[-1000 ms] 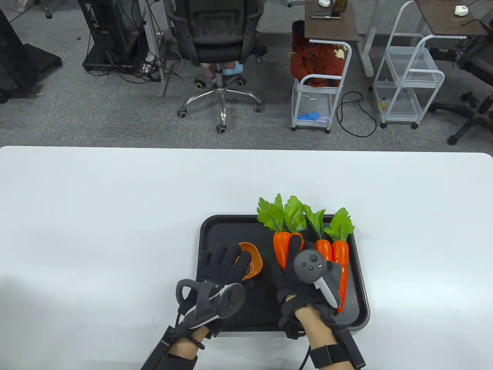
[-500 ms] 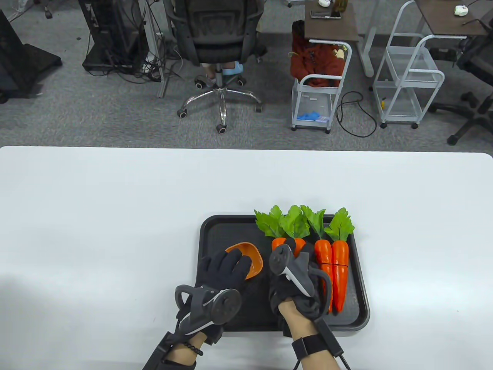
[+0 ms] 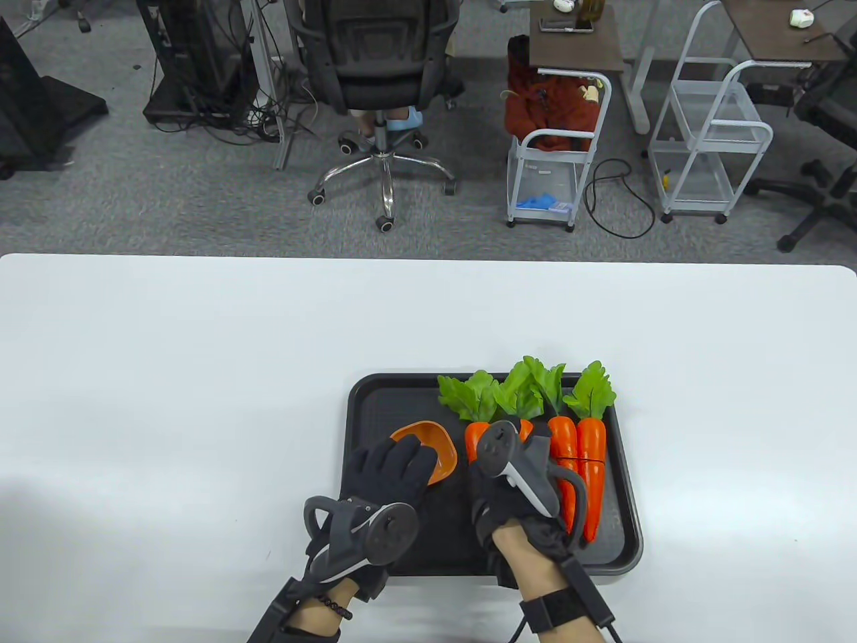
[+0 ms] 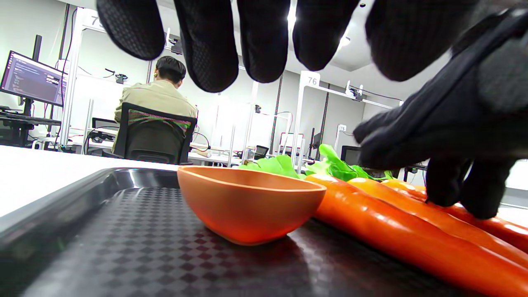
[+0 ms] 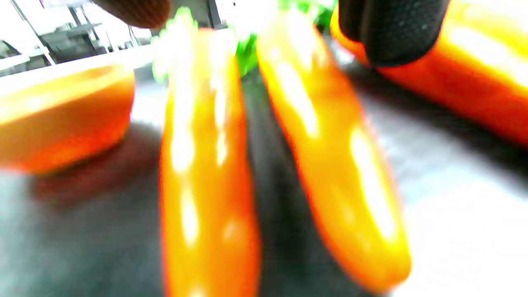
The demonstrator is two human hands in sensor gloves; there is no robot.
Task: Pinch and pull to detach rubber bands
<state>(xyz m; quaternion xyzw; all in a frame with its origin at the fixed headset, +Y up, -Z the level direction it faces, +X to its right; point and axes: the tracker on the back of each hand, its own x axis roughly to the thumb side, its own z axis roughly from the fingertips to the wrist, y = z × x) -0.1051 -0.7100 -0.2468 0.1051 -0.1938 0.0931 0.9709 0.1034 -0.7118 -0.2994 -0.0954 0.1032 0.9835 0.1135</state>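
Four toy carrots with green leaves lie on a black tray [image 3: 375, 402]. The right pair [image 3: 577, 442] is bound by a thin rubber band [image 3: 576, 459]. My right hand [image 3: 519, 439] lies over the left pair [image 3: 475, 435]; any band on that pair is hidden. In the blurred right wrist view two carrots [image 5: 288, 136] lie side by side and one fingertip [image 5: 392, 29] presses on a third carrot. My left hand [image 3: 395, 459] hovers over the near edge of an orange bowl [image 3: 432, 445], fingers spread [image 4: 247, 49], holding nothing. The bowl also shows in the left wrist view [image 4: 247, 206].
The tray sits near the front edge of a white table [image 3: 201, 368]. The bowl stands just left of the carrots [image 4: 392, 231], close to them. Beyond the table's far edge are an office chair [image 3: 381, 80] and carts on the floor.
My right hand has rolled over and shifted slightly left on the left pair of carrots, whose leaves have swung left and nearer. My left hand has drawn back a little from the bowl.
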